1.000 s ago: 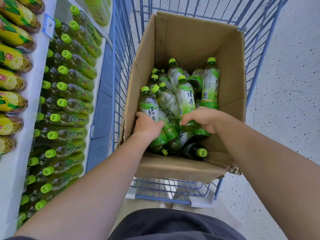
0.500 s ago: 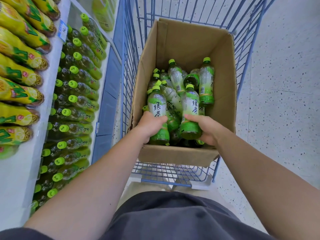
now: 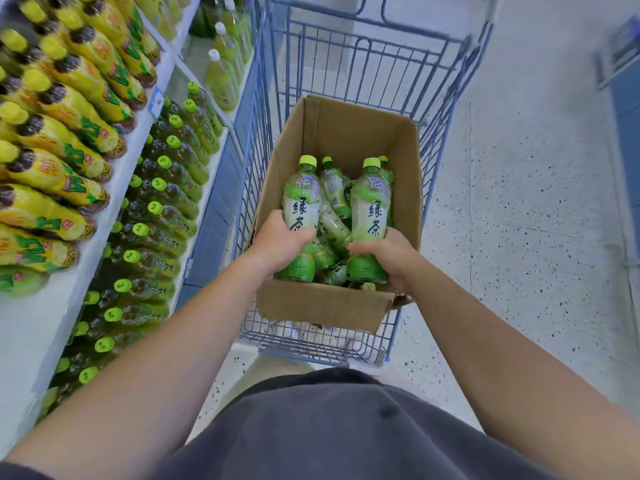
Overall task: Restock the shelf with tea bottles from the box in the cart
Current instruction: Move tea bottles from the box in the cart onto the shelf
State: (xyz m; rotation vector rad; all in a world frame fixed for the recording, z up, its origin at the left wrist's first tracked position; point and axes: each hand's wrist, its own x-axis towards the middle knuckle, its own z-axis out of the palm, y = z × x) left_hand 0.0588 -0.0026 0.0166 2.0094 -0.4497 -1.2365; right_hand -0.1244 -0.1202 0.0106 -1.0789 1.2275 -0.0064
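Observation:
An open cardboard box [image 3: 346,133] sits in a blue wire cart [image 3: 363,64]. My left hand [image 3: 280,242] grips one green tea bottle [image 3: 300,199] with a lime cap, upright above the others in the box. My right hand [image 3: 384,252] grips a second tea bottle [image 3: 370,199] the same way. Several more tea bottles [image 3: 334,188] lie loose beneath and behind them in the box. To the left, a shelf [image 3: 45,317] holds rows of matching tea bottles [image 3: 162,209] with lime caps facing out.
Yellow-labelled bottles [image 3: 69,133] fill the shelf tier above the green tea rows. Pale bottles with white caps [image 3: 221,74] stand further along. Speckled white floor [image 3: 519,220] stretches to the right of the cart. My dark shorts [image 3: 329,427] fill the bottom.
Both hands closed around a bottle each down in the box and lifted them upright above the pile. The view has pulled back and tilted up, showing more cart and shelf.

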